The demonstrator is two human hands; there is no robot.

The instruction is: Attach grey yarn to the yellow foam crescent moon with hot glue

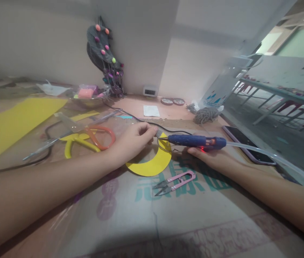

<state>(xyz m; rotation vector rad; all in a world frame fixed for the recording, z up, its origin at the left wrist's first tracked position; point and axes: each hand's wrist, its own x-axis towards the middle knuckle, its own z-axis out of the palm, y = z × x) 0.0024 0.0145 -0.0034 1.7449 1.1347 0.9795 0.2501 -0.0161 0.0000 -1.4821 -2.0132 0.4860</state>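
Note:
My left hand [138, 138] pinches the grey-wrapped upper tip of a yellow paper crescent [152, 167], fingers closed. Grey yarn [165, 148] trails from that tip across the crescent. My right hand [205, 154] grips a blue hot glue gun [195, 140], its nozzle pointing left at the crescent's upper end. A small red light glows on the gun, and a clear glue stick [259, 150] runs out of its back. Whether the nozzle touches the paper I cannot tell. Just below lie pink thread snips [176, 182] on the printed cardboard [130, 222].
At left are orange-handled scissors [102, 138], yellow-handled pliers [80, 143] and a yellow sheet [12, 125]. A black cord [130, 114] crosses behind my hands. Grey yarn ball [207, 114] and phone [248, 145] lie right. A grey crescent ornament [98, 46] hangs on the wall.

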